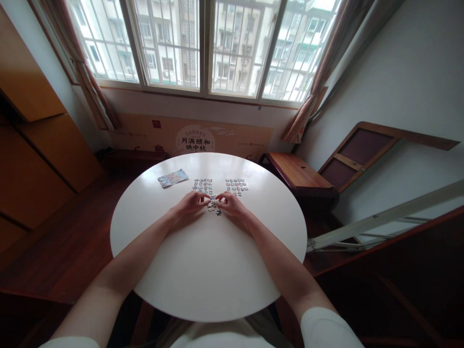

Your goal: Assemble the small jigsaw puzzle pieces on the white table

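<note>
Between my two hands, small jigsaw puzzle pieces [212,207] lie in a loose cluster on the white round table [203,270]. My left hand [193,202] comes in from the left, thumb and forefinger pinched at a puzzle piece [213,198] at the top of this cluster. From the right, my right hand [231,203] pinches at the same spot, its fingertips almost meeting the left ones. Beyond the hands, more pieces stand in a left group [203,182] and a right group [237,183], set out in rows. My fingers partly cover the left group's lower rows.
A printed picture sheet [173,178] lies toward the table's far left. Behind the table are a barred window [206,48] and a printed banner [224,137]. A wooden bench [293,170] stands at the right, and orange-brown cabinets [47,164] at the left.
</note>
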Demonstrator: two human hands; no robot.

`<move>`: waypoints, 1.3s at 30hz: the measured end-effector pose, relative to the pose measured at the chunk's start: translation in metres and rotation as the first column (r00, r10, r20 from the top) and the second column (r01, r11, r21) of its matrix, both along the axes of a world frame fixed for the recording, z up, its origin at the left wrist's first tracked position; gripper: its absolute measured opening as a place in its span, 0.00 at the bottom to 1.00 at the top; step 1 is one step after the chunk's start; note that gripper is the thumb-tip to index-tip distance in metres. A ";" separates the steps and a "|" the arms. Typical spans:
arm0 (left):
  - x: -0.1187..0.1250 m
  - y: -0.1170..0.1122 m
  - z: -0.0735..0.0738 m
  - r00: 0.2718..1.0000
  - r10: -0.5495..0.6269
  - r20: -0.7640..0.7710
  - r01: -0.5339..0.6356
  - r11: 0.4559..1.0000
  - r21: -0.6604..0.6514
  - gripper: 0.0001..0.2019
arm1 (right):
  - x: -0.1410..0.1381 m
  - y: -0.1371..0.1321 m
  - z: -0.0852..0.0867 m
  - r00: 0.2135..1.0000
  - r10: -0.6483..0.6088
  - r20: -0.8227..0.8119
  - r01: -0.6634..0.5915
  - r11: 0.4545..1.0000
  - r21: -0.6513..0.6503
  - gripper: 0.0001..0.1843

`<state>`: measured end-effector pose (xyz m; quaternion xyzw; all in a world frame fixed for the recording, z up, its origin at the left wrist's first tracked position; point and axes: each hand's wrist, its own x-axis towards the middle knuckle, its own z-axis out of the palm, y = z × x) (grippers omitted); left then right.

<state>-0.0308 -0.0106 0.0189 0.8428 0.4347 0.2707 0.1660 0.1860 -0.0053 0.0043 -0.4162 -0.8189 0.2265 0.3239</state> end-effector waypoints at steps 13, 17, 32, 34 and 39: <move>0.008 -0.011 0.010 0.975 -0.093 -0.199 0.127 0.979 0.162 0.24 | -0.002 0.000 -0.002 0.999 -0.038 -0.014 0.038 0.999 0.003 0.11; 0.016 -0.020 0.016 0.965 -0.080 -0.249 0.118 0.983 0.143 0.25 | -0.002 -0.001 0.001 0.998 -0.046 -0.036 0.046 0.999 0.005 0.08; 0.054 -0.037 -0.014 0.948 0.090 -0.304 -0.012 0.968 0.250 0.37 | 0.002 0.001 0.012 0.928 -0.284 -0.241 0.333 0.922 0.198 0.10; 0.054 -0.033 -0.020 0.959 0.074 -0.272 -0.007 0.971 0.239 0.36 | 0.004 0.002 0.012 0.926 -0.279 -0.253 0.330 0.925 0.187 0.10; 0.051 -0.020 -0.025 0.971 0.047 -0.235 0.002 0.979 0.202 0.29 | 0.005 0.003 0.012 0.924 -0.272 -0.269 0.325 0.930 0.174 0.11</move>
